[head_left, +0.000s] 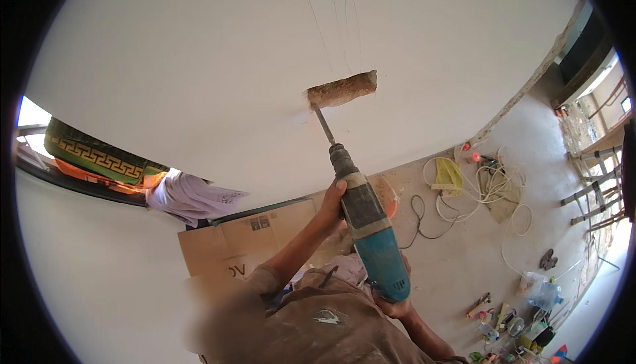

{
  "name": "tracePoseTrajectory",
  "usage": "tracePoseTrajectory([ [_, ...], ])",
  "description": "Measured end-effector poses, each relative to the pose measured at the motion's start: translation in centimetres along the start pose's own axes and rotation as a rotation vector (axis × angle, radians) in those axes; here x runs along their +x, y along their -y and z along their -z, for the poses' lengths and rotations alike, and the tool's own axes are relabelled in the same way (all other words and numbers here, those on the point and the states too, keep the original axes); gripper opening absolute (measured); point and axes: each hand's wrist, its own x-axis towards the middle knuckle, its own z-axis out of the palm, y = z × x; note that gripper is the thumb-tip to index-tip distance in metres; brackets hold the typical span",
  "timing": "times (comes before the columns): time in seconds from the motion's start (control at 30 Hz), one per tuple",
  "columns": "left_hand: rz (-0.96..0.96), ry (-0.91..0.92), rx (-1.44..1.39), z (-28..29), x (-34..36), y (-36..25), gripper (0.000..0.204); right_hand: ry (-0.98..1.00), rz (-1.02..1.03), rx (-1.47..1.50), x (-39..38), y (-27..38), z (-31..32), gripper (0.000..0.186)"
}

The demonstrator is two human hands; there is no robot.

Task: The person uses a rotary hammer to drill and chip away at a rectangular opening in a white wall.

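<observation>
A teal and dark grey rotary hammer drill (374, 251) points up at the white wall (218, 52), its long bit (324, 125) at the lower left end of a rough, oblong chiselled recess (342, 88). My left hand (334, 202) is wrapped round the tool's dark forward body, below the chuck. My right hand (391, 301) is closed on the rear of the tool, partly hidden behind the teal housing. Thin lines run down the wall toward the recess.
Cardboard (238, 238) lies below the wall at left, near a windowsill with hanging lilac cloth (189, 195) and green cloth (99, 149). Coiled cables (467, 211), a yellow bag (448, 175), a water bottle (546, 294) and several tools lie on the floor. A wooden ladder-like frame (593, 185) stands at right.
</observation>
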Motion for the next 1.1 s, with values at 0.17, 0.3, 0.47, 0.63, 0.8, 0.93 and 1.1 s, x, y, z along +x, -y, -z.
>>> tracePoseTrajectory([
  [0.17, 0.050, 0.017, -0.040, 0.5, -0.9, -0.6, 0.064, -0.058, 0.033, 0.000, 0.9, 1.0, -2.1, 0.101],
  [0.3, 0.069, -0.119, 0.067, -2.5, -2.0, -0.7, 0.060, -0.108, -0.143, 0.294, -1.9, -2.6, -1.2, 0.058],
  [0.47, 0.094, 0.020, 0.087, -5.2, -0.7, 1.0, 0.059, -0.229, -0.138, 0.311, -3.9, -1.8, -0.8, 0.035],
  [0.63, 0.114, 0.022, 0.072, -7.6, 1.2, 1.6, 0.060, -0.223, -0.162, 0.272, -3.4, -1.0, 0.5, 0.032],
  [0.8, 0.089, 0.032, -0.041, -8.1, -0.3, 1.4, 0.056, -0.257, -0.074, 0.331, -3.8, 0.8, 1.0, 0.032],
  [0.93, 0.076, 0.068, -0.036, -9.5, -0.3, 0.9, 0.055, -0.193, -0.069, 0.283, -4.2, 0.1, 2.3, 0.074],
  [1.1, 0.078, 0.117, -0.060, -10.9, 2.0, 0.6, 0.056, -0.337, -0.025, 0.209, -2.5, 1.7, 2.2, 0.049],
])
